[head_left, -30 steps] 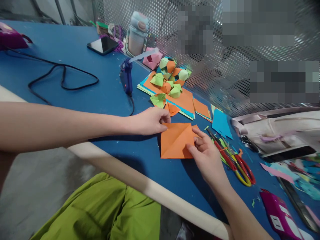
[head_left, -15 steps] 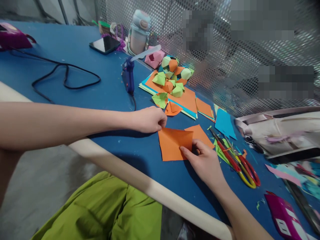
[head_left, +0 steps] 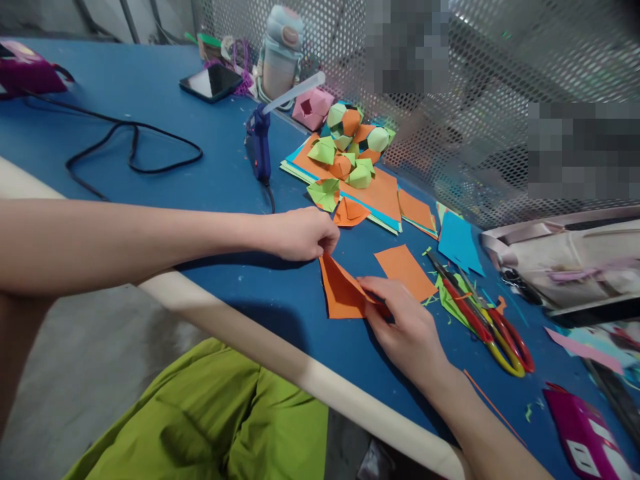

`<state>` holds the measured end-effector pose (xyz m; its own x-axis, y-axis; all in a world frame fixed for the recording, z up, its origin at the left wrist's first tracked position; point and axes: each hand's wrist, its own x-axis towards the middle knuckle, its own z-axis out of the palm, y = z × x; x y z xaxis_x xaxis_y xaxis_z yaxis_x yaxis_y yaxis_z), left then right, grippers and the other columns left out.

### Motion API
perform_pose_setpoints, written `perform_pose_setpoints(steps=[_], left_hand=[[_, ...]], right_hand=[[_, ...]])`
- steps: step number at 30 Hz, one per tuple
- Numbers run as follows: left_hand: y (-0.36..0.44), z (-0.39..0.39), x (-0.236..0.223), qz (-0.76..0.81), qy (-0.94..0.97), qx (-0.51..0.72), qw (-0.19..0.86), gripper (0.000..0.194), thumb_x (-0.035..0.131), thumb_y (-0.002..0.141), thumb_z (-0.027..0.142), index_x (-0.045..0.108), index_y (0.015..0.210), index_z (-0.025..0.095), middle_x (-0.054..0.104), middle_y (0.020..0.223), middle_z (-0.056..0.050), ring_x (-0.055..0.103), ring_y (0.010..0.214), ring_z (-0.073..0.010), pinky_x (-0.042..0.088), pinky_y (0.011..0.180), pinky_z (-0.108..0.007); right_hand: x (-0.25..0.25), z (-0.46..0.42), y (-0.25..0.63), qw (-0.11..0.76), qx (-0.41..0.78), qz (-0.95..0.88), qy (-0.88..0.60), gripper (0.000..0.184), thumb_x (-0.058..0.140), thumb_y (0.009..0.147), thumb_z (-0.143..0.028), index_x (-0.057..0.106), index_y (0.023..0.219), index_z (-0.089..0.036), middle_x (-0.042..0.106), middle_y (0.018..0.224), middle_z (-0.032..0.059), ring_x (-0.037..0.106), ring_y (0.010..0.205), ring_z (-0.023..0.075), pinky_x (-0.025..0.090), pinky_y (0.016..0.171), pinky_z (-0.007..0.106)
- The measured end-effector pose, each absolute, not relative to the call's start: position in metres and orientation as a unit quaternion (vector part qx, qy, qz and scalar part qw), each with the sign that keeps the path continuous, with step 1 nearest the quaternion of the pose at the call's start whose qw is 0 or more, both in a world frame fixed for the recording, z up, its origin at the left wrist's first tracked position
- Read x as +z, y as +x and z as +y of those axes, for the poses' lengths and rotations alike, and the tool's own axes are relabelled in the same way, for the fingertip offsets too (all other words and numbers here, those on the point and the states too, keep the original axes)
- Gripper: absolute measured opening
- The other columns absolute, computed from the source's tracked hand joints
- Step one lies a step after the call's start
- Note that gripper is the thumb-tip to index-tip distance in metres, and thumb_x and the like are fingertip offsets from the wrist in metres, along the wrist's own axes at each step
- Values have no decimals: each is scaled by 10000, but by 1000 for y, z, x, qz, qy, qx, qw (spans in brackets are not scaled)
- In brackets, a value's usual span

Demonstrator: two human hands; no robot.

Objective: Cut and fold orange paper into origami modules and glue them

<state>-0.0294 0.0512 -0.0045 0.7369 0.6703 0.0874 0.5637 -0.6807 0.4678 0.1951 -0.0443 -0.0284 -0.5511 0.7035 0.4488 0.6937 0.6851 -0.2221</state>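
An orange paper square [head_left: 343,293] is bent along a diagonal near the table's front edge. My left hand [head_left: 307,233] pinches its upper left corner with curled fingers. Around its right side, the thumb and fingers of my right hand [head_left: 405,327] are closed, with the upper right part raised and folding over. Just beyond lies a second orange paper piece [head_left: 406,272], flat on the table. Folded green and orange paper pieces [head_left: 343,157] sit on a stack of coloured sheets [head_left: 383,193] past my left hand.
Red- and yellow-handled scissors [head_left: 480,320] lie right of my right hand. A blue glue gun [head_left: 259,143] stands upright, its black cord [head_left: 133,143] nearby. A phone [head_left: 211,83], a bottle [head_left: 281,57], a pale bag [head_left: 575,257] and a magenta stapler-like item [head_left: 580,427] surround the area.
My right hand has lifted the right side of the orange square and bent it diagonally. The second orange piece shows more fully. My left hand stays at the upper left corner.
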Motion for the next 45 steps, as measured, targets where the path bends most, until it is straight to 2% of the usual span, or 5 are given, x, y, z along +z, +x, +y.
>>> perform_pose_setpoints(steps=[6, 14, 30, 35, 45], left_hand=[[-29, 53, -5, 326, 914, 118, 212, 215, 529, 672, 42, 689, 769, 149, 643, 743, -14, 540, 667, -113, 373, 620, -202], [-30, 56, -5, 309, 916, 118, 228, 245, 507, 659, 20, 681, 773, 151, 631, 735, -3, 537, 671, -106, 368, 621, -193], [-31, 57, -5, 319, 912, 118, 230, 226, 527, 663, 37, 696, 744, 162, 640, 714, 2, 545, 656, -101, 378, 615, -186], [-31, 57, -4, 318, 913, 120, 226, 227, 526, 665, 31, 696, 737, 163, 645, 732, 1, 550, 665, -95, 384, 624, -177], [-31, 57, -5, 320, 911, 122, 230, 242, 523, 656, 36, 703, 760, 159, 651, 738, -8, 554, 669, -109, 383, 624, -194]], right_hand=[[-29, -44, 197, 258, -6, -902, -345, 305, 446, 856, -47, 611, 1064, -197, 667, 1042, 119, 629, 961, 216, 538, 798, 397], [-23, -45, 197, 222, -63, -922, -312, 264, 487, 844, -18, 620, 1038, -138, 671, 1036, 167, 621, 962, 237, 533, 782, 405], [-22, -46, 198, 211, -47, -922, -322, 280, 456, 871, -64, 631, 1059, -175, 660, 1097, 151, 614, 1010, 242, 533, 816, 434], [-20, -48, 197, 185, -79, -924, -324, 255, 471, 858, -45, 629, 1041, -125, 650, 1089, 172, 587, 977, 249, 516, 799, 414], [-19, -51, 194, 158, -126, -923, -326, 319, 445, 891, -72, 609, 1143, -179, 692, 1069, 98, 632, 949, 221, 444, 758, 364]])
